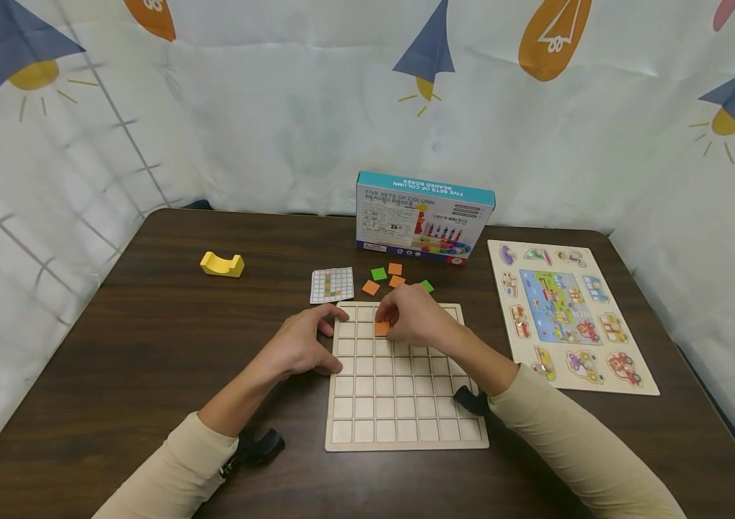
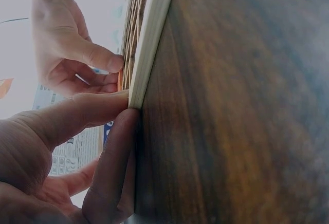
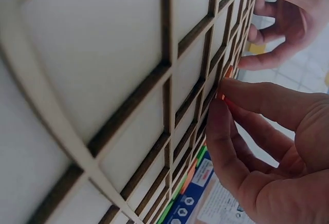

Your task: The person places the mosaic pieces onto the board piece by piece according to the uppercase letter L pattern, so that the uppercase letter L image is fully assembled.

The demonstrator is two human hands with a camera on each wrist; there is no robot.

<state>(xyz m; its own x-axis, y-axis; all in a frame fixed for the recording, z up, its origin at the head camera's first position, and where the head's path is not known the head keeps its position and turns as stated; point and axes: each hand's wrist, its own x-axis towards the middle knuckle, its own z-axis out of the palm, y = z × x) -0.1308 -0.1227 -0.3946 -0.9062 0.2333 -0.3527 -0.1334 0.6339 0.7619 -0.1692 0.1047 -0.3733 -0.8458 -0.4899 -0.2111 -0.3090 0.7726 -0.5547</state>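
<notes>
Right hand (image 1: pixel 416 316): grip pinching an orange square tile (image 1: pixel 381 329) at the wooden grid board (image 1: pixel 385 408), second row from far, third column from left. Left hand (image 1: pixel 303 342): grip spread, touching the board's left edge.

Yellow curved block (image 1: pixel 222 266), printed cardboard box (image 1: pixel 418 220), picture puzzle board (image 1: pixel 565 317), lamp-patterned white cloth (image 1: pixel 290 122)

Orange tile (image 1: pixel 381 329), pale gridded board (image 1: pixel 364 407), brown wood-grained table (image 1: pixel 147 346)
</notes>
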